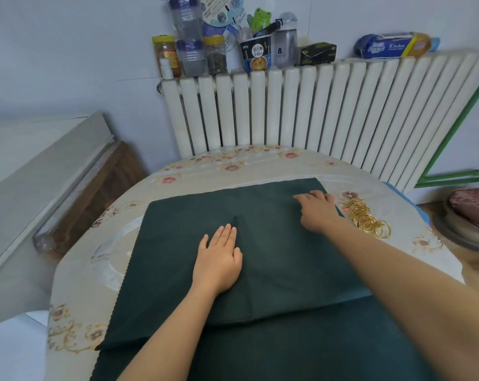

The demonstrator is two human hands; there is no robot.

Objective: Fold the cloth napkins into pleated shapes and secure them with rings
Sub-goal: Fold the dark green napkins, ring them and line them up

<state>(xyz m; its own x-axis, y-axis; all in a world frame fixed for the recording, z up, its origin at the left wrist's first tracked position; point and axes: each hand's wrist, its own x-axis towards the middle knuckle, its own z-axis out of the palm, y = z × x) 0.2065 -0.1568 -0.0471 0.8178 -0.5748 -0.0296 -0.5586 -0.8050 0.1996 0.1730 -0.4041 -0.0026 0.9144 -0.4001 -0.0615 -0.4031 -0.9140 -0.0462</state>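
Both flat, left hand [220, 258] and right hand [319, 211] press napkin [177, 243].

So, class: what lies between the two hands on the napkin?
Only bare green napkin between left hand and right hand, seen in the head view.

A dark green cloth napkin [260, 259] lies spread on a round surface covered in floral-patterned plastic [76, 298], its near part folded over a second dark green layer. The left hand [219, 261] lies flat, palm down, near the napkin's middle, beside a small raised crease. The right hand [319, 211] presses the far right corner. A pile of gold metal rings [367, 218] sits just beside that corner. Behind stands a white ribbed radiator [315, 111] carrying jars and bottles.
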